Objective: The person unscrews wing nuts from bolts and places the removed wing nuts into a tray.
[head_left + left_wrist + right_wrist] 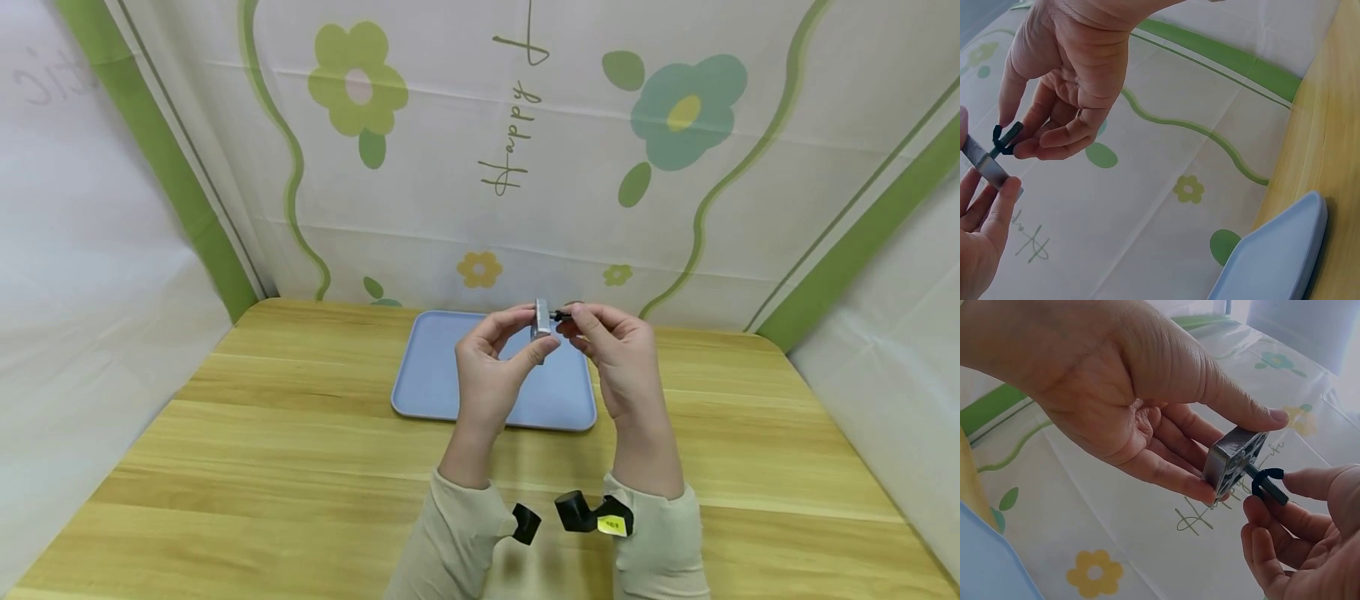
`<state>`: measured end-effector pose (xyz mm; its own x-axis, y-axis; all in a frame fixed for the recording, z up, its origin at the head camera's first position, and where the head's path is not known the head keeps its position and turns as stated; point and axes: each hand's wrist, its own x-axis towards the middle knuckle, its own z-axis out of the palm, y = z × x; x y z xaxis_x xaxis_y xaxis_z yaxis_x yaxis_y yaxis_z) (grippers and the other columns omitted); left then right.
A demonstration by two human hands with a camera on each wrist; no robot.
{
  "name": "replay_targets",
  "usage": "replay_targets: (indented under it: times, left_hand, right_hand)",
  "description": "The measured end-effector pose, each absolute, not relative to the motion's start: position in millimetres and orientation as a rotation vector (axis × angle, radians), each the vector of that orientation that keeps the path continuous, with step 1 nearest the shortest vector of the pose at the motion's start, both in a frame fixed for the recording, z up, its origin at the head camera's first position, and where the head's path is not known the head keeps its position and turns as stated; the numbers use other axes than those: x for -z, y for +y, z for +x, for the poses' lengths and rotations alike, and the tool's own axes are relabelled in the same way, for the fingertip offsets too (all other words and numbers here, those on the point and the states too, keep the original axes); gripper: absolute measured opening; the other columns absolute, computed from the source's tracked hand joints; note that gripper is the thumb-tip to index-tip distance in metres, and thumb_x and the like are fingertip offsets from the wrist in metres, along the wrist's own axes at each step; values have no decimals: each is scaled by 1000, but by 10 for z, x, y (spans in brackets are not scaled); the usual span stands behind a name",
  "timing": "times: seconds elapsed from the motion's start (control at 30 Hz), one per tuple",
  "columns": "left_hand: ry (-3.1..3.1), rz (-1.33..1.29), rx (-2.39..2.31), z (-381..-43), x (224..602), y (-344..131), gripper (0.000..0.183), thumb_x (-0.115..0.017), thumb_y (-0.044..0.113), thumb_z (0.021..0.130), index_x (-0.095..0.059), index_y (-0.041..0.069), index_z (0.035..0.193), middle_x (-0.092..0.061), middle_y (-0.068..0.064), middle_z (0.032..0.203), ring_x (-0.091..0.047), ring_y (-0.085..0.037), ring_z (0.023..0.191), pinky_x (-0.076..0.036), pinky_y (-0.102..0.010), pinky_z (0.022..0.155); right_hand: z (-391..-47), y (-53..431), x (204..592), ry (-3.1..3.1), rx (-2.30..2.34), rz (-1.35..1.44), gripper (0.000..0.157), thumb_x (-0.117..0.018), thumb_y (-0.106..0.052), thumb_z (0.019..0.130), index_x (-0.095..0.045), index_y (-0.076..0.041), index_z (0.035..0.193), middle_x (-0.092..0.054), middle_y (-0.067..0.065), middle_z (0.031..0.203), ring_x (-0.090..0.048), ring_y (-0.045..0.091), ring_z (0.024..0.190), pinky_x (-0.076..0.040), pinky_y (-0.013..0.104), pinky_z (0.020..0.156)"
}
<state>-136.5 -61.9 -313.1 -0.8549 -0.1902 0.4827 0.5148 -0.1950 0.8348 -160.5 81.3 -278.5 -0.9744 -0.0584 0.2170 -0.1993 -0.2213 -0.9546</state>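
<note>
My left hand [489, 360] grips a small square grey metal block [541, 320] by its edges, thumb on one side and fingers on the other. A threaded bolt [1277, 493] sticks out of the block's ribbed face, clearest in the right wrist view. On the bolt's thread sits a dark wing nut [1257, 484], a short way out from the block. My right hand [621, 354] pinches the wing nut between thumb and fingertips. Both hands hold these parts in the air above the blue tray's right half.
A light blue rectangular tray [427, 392] lies on the wooden table [300, 467] under the hands. Behind the table hangs a white curtain [442, 183] with printed flowers, and white sheets close off both sides. Black camera mounts [573, 511] sit at the sleeves.
</note>
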Motion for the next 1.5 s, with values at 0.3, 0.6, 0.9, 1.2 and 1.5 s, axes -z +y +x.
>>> replay_targets:
  times: [0.3,0.6,0.9,1.2,1.5]
  left_hand:
    - [-1616,-371,2095,-1363,3142,-623,34,-82,9,81,-69,-3,110,-68,-14,123,-64,-19,118,-62,-29,81]
    - [-1615,-369,2099,-1355,3126,-611,34,-82,6,81,-68,-4,111,-67,-15,124,-64,-20,119,-63,-29,79]
    - [-1616,-372,2100,-1355,3124,-607,36,-82,11,81,-69,-3,111,-68,-13,124,-64,-18,117,-63,-28,79]
    - [-1625,-354,2097,-1356,3119,-600,36,-83,12,80,-69,-3,110,-69,-13,123,-65,-18,117,-62,-26,81]
    - [-1641,-356,2095,-1349,3123,-597,34,-82,11,81,-69,-2,110,-68,-12,124,-64,-18,118,-62,-28,83]
  right_hand:
    - [-1595,841,2789,-1914,-2332,428,24,-64,-3,96,-78,-22,90,-72,-7,91,-65,6,88,-55,17,78]
    - [-1591,839,2799,-1904,-2236,534,31,-64,9,91,-76,-17,100,-71,-8,99,-60,14,99,-54,18,84]
    - [-1602,821,2805,-1857,-2210,560,38,-63,14,89,-75,-21,96,-71,-8,95,-59,15,101,-51,21,85]
    - [-1613,844,2776,-1740,-2350,292,21,-58,-6,100,-73,-16,88,-64,-2,84,-59,12,82,-52,24,74]
    - [-1597,833,2770,-1849,-2364,266,27,-57,-15,102,-74,-19,82,-64,-2,70,-60,10,67,-50,25,67]
